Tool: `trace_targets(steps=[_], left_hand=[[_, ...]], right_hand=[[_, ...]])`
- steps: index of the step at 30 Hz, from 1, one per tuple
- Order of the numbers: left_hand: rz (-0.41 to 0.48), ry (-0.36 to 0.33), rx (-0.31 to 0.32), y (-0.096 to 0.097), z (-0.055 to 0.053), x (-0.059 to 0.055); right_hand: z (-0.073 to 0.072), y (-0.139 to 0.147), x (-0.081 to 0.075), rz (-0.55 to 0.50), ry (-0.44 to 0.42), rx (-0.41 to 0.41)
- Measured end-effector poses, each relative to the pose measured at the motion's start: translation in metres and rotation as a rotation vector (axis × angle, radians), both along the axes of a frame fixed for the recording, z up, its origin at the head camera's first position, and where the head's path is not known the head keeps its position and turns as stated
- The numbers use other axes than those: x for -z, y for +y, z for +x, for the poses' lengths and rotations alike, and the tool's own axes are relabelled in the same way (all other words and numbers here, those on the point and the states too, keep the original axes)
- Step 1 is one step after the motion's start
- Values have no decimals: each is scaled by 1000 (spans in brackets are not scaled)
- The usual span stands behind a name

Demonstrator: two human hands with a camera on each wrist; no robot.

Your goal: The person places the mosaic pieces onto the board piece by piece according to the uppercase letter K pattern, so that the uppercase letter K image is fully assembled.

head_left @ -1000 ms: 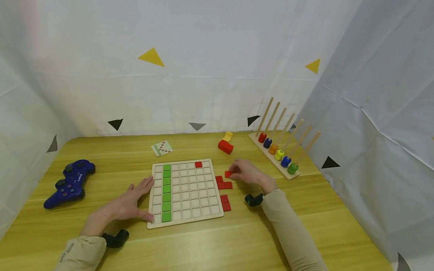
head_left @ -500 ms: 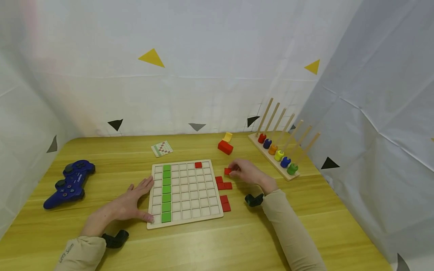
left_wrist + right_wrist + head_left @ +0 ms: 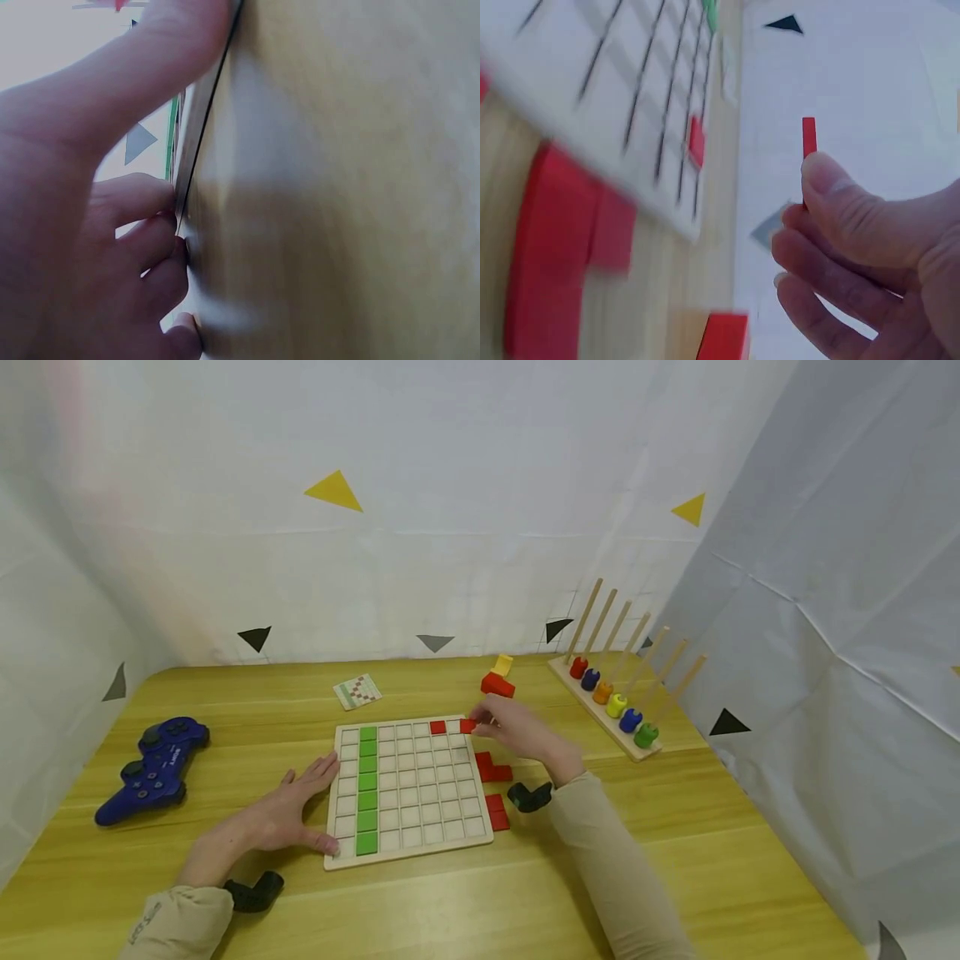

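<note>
A wooden grid board (image 3: 408, 793) lies on the table, with one column of green tiles (image 3: 367, 781) and a red tile (image 3: 437, 727) in its back row. My right hand (image 3: 517, 727) pinches another red tile (image 3: 809, 136) between thumb and fingers, over the board's back right corner. In the right wrist view that tile is held edge-on, raised off the table. My left hand (image 3: 288, 810) rests along the board's left edge, fingers straight, the thumb (image 3: 172, 45) on the near left corner. Several loose red tiles (image 3: 495, 772) lie beside the board's right edge.
Behind the board lie a small pattern card (image 3: 357, 692), a red block (image 3: 498, 684) and a yellow block (image 3: 502, 665). A peg stand (image 3: 600, 702) with coloured beads is at the back right. A blue game controller (image 3: 153, 768) lies on the left.
The right hand has lifted the red tile and carried it left and back, from the table to over the board's corner. The left hand stays in place.
</note>
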State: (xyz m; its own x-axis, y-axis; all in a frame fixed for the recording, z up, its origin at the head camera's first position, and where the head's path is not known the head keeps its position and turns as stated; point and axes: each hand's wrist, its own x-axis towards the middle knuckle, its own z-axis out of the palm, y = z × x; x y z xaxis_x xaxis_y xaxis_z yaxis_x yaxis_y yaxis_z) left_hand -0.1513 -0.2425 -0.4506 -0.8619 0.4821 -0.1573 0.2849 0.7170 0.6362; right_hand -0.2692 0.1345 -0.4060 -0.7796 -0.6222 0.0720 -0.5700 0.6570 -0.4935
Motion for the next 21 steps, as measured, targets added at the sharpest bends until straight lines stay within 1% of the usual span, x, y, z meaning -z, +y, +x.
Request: trace_targets(steps=[3,6,10,16,21], left_hand=[[6,-5,6,1,0,1],[4,-5,6,1,-1,1],[-8,4,5,2,-2,3],[1,17,0,3,-2,3],[-3,24,-3,1,-1,4]], right_hand=[[1,-19,-4,-13,-17,-19],[2,-36,-6,-4,-24,-26],[6,-55,-7,2,-34,-23],[7,-70,1,51,-39,-32],[6,-75,10,64,-45,-19]])
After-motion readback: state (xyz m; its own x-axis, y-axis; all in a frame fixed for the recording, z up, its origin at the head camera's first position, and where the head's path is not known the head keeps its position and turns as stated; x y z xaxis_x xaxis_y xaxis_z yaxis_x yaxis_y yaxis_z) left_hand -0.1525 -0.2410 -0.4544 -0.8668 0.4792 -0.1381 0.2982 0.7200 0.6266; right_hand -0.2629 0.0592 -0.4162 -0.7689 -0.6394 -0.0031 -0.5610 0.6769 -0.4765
